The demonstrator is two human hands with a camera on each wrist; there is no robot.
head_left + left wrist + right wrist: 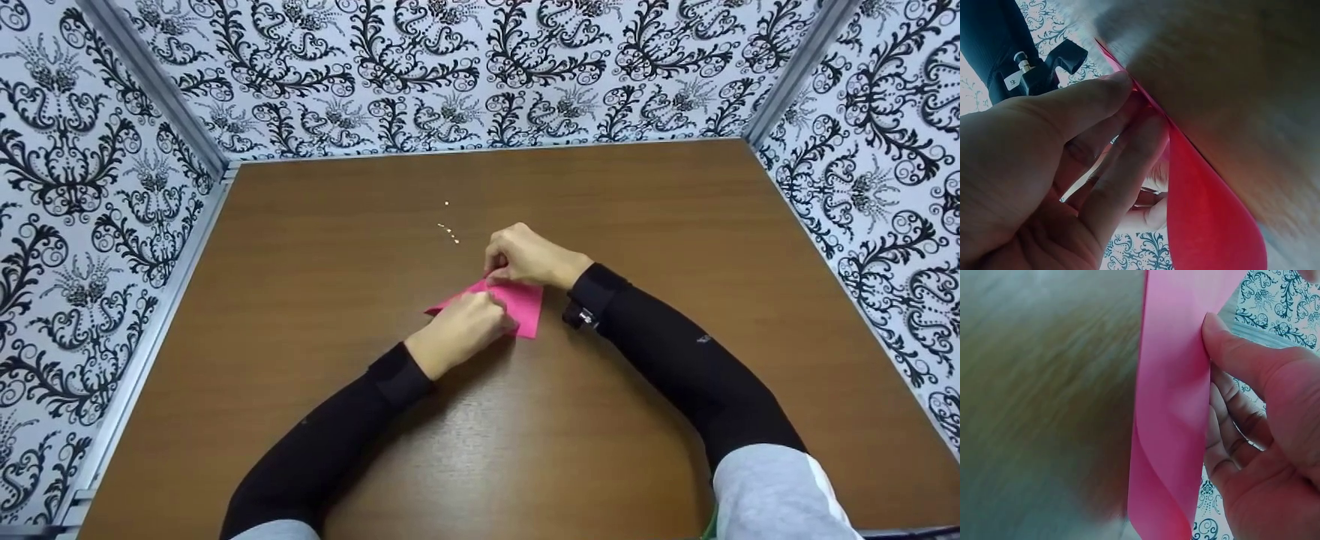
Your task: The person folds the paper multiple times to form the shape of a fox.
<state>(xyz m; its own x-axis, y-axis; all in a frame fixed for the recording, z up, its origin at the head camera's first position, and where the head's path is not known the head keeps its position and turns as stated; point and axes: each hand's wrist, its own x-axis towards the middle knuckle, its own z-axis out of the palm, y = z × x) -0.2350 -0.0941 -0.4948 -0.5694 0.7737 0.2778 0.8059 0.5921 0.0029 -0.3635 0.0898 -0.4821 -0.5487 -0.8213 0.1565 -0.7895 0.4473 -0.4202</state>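
A sheet of bright pink paper [523, 304], folded over on itself, lies near the middle of the table between both hands. My left hand [469, 326] pinches its near side; in the left wrist view the thumb and fingers [1148, 135] meet at the edge of the pink paper [1207, 208]. At the far edge, my right hand [529, 255] grips the sheet. The right wrist view shows that thumb [1221, 337] against the pink paper [1176, 371], with the other fingers curled behind it. One layer of the paper curves loosely there.
Several tiny pale bits [448, 230] are scattered on the brown wooden table [337, 225] beyond the paper. Patterned black-and-white panels [450, 75] in metal frames border the back and both sides. A small dark wrist camera [580, 315] sits under the right cuff.
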